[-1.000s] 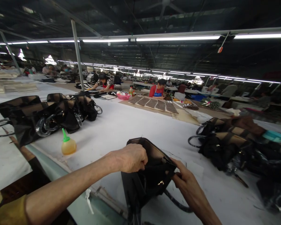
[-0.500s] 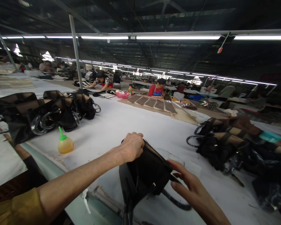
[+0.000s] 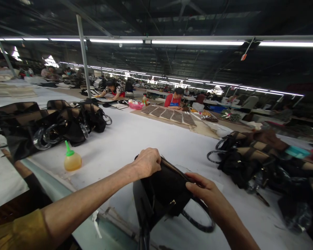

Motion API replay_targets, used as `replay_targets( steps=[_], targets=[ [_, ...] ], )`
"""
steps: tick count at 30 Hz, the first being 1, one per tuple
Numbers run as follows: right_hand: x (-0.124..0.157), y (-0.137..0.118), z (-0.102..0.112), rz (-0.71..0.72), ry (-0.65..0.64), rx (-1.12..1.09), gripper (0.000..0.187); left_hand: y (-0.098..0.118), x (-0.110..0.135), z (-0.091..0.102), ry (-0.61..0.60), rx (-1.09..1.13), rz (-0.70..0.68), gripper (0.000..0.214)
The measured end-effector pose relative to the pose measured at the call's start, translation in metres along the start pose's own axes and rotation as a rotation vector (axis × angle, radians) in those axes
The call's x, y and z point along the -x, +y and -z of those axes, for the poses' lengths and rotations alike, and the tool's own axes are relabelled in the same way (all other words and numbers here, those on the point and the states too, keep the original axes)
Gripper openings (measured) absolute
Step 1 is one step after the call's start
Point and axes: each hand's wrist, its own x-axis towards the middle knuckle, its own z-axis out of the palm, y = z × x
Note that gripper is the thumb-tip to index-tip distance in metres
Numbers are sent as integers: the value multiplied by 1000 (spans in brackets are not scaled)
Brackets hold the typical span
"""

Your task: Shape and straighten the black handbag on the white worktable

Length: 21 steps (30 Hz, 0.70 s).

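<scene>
A black handbag [image 3: 167, 187] with a tan inside edge and small gold hardware stands tilted on the white tabletop in front of me. My left hand [image 3: 148, 162] is closed over the bag's upper left rim, its fingertips hidden behind the edge. At the right end of the same rim, my right hand [image 3: 206, 192] pinches the edge between thumb and fingers. A looped, plastic-wrapped handle [image 3: 202, 227] hangs out below my right hand. Another strap drops toward the bottom of the view.
Several black handbags [image 3: 70, 125] stand to the left, and more black bags [image 3: 245, 163] are piled on the right. A squeeze bottle [image 3: 72, 161] with a green nozzle is near the table's left edge. Co-workers [image 3: 174, 99] sit beyond, by brown striped panels [image 3: 169, 115].
My right hand has closed from loosely spread fingers onto the bag's rim. The left hand keeps its hold, and the bag has barely shifted.
</scene>
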Motion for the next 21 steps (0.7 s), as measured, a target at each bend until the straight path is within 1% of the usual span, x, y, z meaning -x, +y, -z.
replay_targets(
  steps=[4, 7, 10, 13, 16, 19, 21],
  targets=[
    [-6, 5, 9, -2, -14, -87, 49, 0, -6, -2, 17, 40, 21, 2],
    [-12, 14, 13, -14, -30, -128, 46, -3, -10, -4, 20, 75, 13, 4],
    [-19, 19, 16, -49, -20, -172, 41, -5, -12, -6, 18, 116, 5, 6],
    [-24, 17, 17, -73, -14, -187, 36, -5, -14, -6, 20, 129, -1, 7],
    [-27, 11, 19, -88, -19, -179, 33, -2, -14, -5, 20, 116, 23, 8],
    [-30, 6, 22, -89, -21, -161, 32, 1, -16, -5, 13, 84, 62, 8],
    [-31, 5, 24, -78, -22, -143, 31, 3, -18, -6, 20, 62, 56, 8]
  ],
)
